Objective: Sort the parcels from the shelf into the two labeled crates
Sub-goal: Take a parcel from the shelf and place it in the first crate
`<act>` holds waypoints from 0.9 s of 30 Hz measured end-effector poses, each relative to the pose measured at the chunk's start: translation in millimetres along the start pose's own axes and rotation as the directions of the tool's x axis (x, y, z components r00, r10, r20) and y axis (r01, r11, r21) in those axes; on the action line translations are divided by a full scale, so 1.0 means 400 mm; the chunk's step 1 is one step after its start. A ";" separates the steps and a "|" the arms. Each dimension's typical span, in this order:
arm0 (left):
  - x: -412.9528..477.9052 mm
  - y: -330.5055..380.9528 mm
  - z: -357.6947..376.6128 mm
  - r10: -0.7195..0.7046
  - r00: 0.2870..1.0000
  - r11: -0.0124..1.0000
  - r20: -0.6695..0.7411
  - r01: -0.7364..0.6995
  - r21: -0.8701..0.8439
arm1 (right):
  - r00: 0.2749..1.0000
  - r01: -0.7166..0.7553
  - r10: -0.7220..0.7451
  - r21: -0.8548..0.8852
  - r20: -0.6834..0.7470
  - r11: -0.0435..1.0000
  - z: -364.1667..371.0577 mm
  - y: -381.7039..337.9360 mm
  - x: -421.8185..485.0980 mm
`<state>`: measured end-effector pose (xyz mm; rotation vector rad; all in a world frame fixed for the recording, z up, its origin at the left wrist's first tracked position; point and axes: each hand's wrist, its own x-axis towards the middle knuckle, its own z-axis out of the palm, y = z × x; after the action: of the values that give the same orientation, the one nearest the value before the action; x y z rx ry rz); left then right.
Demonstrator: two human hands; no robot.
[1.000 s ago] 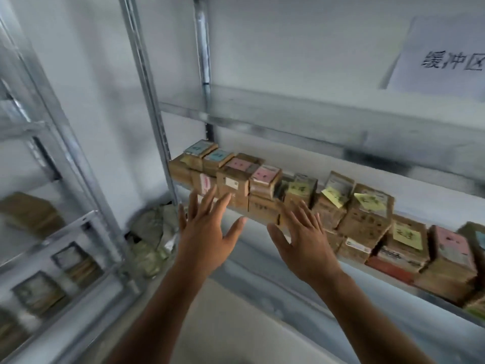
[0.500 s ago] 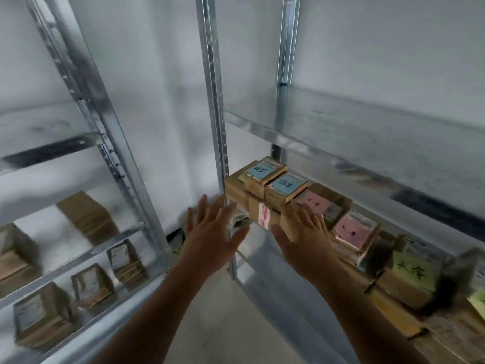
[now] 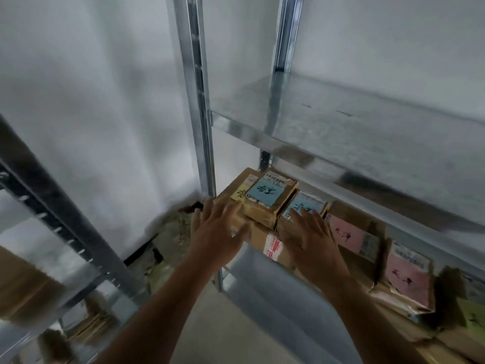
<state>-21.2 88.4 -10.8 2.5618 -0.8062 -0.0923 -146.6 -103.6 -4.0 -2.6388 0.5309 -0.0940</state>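
1. Compared with half a second before, the view had closed in on the left end of the shelf (image 3: 341, 132). The row of parcels filled more of the frame.
2. Both hands had advanced. The left hand (image 3: 217, 229) now sat just beside the front post (image 3: 196, 101), at the corner of the lower boxes. The right hand (image 3: 312, 237) now overlapped the second blue-labelled parcel (image 3: 304, 206); earlier it was below that row.
3. Left hand: released, fingers spread, holding nothing. Right hand: also released, fingers straight and fanned. Contact with the parcel could not be told.
4. The parcels lay on the lower board of the metal rack, under the bare upper board, stacked in two layers.
5. They were brown cardboard with coloured paper labels bearing handwritten black characters.
6. Label order from the left: yellow (image 3: 240, 191), blue (image 3: 265, 195), blue, pink (image 3: 346, 236), pink (image 3: 409, 277), green (image 3: 475, 316) at the frame edge.
7. A lower box (image 3: 273, 245) between the hands carried red-and-white tape.
8. A second rack (image 3: 65, 219) on the left held more brown parcels, blurred.
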 end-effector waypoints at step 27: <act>0.364 -0.098 0.102 0.141 0.950 0.350 0.279 0.216 -0.912 | 0.913 -0.271 0.281 0.077 -0.296 0.960 0.155 -0.121 0.259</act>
<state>112.0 19.4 -54.2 1.4058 -0.5200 -0.7776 -24.3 -77.7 -40.6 -2.4983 0.9918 -0.4232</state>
